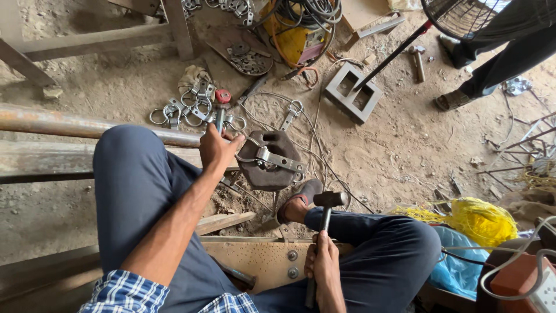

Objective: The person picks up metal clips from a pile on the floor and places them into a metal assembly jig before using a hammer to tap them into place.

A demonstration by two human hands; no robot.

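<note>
the block (271, 165) is dull, pitted dark iron, and the clamp (272, 157) lying on it is bright, smooth steel. the hammer (327, 204) has a matt dark metal head. left of the block, the pipe (69, 124) looks rusty and rough. the floor (394, 139) is dry, gritty dirt.

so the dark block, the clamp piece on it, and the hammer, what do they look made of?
Block: looks like cast iron or steel, dark, dull and rough, rounded edges.
Clamp piece: bright metal, probably plated or stainless steel, silvery and reflective; the left hand steadies it.
Hammer: dark metal head, likely steel; handle looks metal too, though the right hand hides part of it.
</note>
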